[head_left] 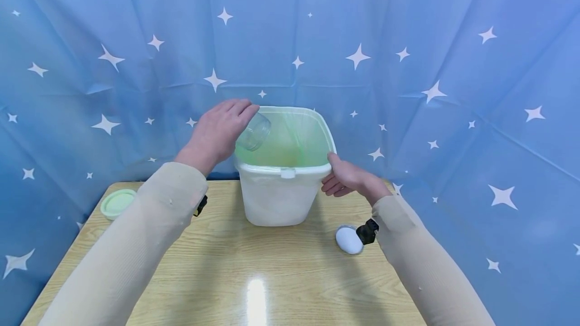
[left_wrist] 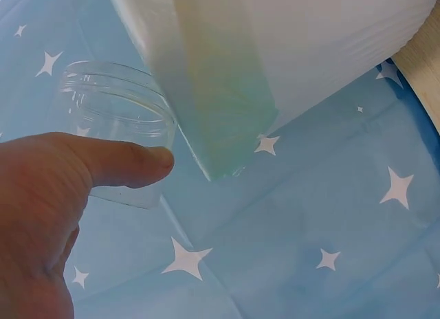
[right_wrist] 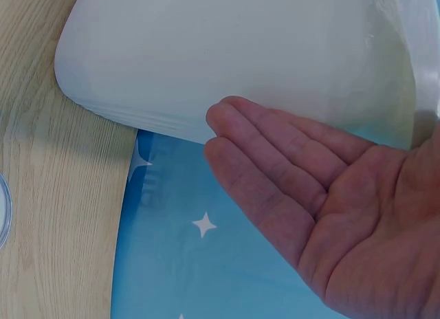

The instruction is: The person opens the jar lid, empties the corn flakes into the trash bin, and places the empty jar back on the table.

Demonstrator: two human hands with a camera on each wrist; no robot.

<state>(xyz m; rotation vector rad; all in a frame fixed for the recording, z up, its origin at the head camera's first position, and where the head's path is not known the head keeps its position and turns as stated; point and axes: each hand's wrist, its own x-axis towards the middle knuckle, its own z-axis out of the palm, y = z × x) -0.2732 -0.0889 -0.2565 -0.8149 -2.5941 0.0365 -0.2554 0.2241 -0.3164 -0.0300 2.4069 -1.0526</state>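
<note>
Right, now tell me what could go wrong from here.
The clear jar might slip from the left hand and drop into the bin, since it is held over the opening. The bin could shift or tip if pushed hard: the right hand is at its rim with fingers extended, not wrapped around it. A bump of the jar could also drag the thin green liner out of place.
</note>
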